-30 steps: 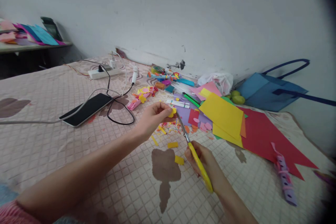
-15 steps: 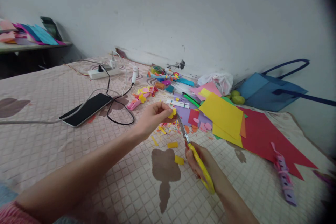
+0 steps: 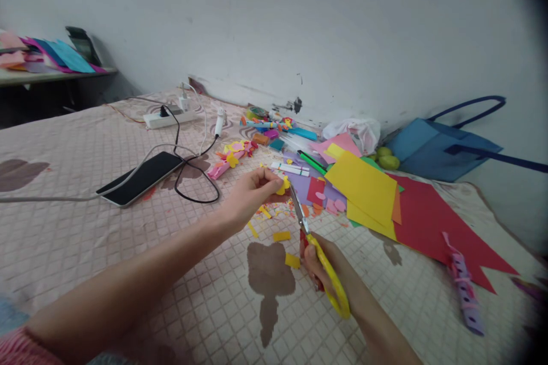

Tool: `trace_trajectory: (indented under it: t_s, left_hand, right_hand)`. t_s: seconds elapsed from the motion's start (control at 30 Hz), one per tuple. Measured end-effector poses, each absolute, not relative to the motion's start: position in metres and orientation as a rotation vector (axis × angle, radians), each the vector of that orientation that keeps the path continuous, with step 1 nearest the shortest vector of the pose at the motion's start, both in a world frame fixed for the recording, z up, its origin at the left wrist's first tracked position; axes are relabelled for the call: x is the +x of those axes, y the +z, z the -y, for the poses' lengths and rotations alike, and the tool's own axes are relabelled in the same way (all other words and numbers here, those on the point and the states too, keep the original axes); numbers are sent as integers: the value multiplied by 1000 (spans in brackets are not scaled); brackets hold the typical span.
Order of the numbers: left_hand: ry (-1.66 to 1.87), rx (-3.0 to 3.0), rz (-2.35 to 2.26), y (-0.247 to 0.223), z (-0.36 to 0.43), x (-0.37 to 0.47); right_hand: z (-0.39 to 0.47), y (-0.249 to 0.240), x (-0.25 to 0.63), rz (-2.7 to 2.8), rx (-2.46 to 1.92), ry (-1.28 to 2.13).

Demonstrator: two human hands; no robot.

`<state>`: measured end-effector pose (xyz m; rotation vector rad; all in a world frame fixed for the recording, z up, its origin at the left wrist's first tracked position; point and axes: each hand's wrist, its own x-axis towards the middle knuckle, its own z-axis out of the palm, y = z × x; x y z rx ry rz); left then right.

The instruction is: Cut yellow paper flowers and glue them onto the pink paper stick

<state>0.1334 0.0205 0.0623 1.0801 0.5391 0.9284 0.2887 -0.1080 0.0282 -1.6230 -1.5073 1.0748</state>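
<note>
The scissors (image 3: 311, 238) at lower centre pair shiny metal blades (image 3: 297, 202) with a smooth, plastic-looking yellow handle (image 3: 329, 269). Right of centre, the yellow sheets (image 3: 366, 185) look like matt, smooth paper or foam. The tablecloth (image 3: 205, 274) is matt, grid-quilted cloth. At right, the blue bag (image 3: 436, 142) resembles matt fabric; the white bag (image 3: 363, 132) is crinkled, thin plastic.

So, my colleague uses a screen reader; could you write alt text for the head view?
The left hand pinches a small yellow cutout beside the blade tips of scissors in the right hand. Coloured craft sheets and scraps lie nearby on a patterned tablecloth.
</note>
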Motion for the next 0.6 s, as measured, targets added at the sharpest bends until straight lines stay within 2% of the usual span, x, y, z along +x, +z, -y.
trace_trajectory:
  t_s: [0.6]
  left_hand:
    - [958, 1043, -545, 60, -19, 135]
  right_hand:
    - [105, 29, 289, 1442, -1684, 1044]
